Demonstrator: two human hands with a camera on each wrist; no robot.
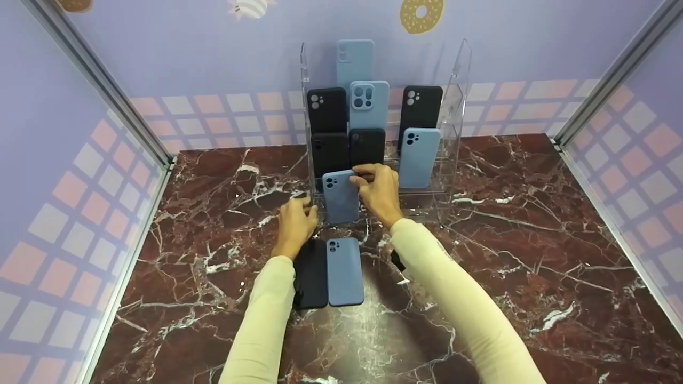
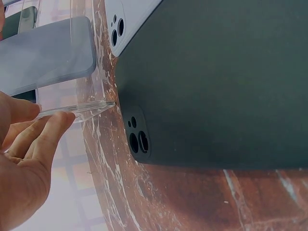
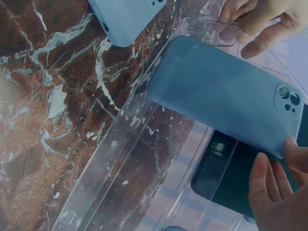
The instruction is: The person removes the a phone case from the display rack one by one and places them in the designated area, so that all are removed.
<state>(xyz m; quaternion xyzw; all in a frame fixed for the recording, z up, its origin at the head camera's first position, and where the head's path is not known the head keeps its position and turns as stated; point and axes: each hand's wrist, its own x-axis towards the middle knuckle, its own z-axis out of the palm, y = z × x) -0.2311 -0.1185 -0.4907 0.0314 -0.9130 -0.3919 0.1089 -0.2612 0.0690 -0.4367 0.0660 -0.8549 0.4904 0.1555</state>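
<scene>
My right hand (image 1: pixel 380 192) pinches a blue phone case (image 1: pixel 340 202) at its upper right corner. The case stands upright in the front tier of a clear display stand (image 1: pixel 455 101), camera cutouts at its upper left. At the stand's left side is my left hand (image 1: pixel 296 221); in the left wrist view its thumb and fingers pinch the clear side panel (image 2: pixel 91 107). The right wrist view shows the lower end of the blue case (image 3: pixel 216 91) behind the stand's clear front lip. Below the stand, a second blue case (image 1: pixel 346 272) lies beside a black case (image 1: pixel 313 274), partly hidden by my left arm.
Several black and blue cases fill the tiers behind, among them a light blue case (image 1: pixel 420 157) at the right and another light blue case (image 1: pixel 356 58) at the top. Patterned walls (image 1: pixel 213 64) border the red marbled table (image 1: pixel 533 240) behind and at both sides.
</scene>
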